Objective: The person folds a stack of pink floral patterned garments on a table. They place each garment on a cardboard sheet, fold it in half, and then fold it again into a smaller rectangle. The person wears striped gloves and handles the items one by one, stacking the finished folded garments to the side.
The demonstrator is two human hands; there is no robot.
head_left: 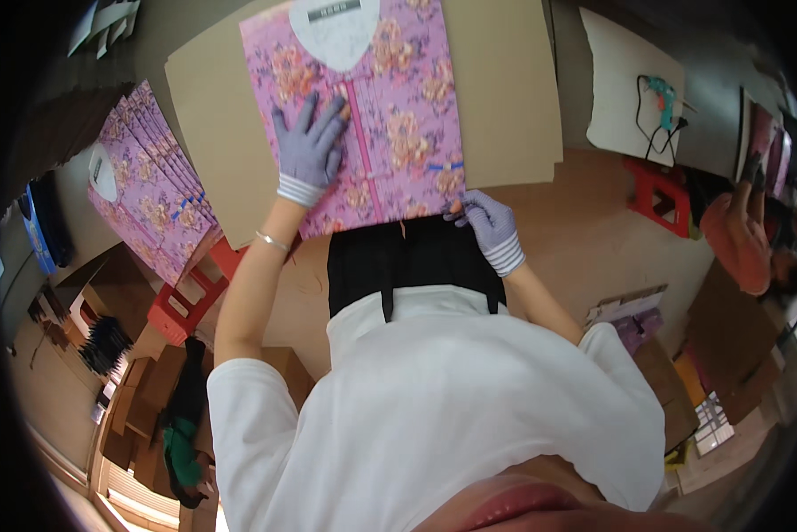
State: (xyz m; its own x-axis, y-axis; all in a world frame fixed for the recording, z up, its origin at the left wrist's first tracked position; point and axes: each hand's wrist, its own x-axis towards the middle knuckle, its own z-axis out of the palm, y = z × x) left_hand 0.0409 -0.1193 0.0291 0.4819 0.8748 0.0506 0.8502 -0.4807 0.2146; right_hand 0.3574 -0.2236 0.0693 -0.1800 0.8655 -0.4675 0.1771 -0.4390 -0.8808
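Folded floral garment is lying on the cardboard sheet, near right corner poking past the sheet's near edge from where I'm standing. Left hand is flat on it, fingers spread apart; right hand is at that corner, can't tell if its grip is clamped. Tugging there while the left presses could skew the folds, imo. Neckline points toward the sheet's far edge, long axis near-to-far, leaning slightly left.
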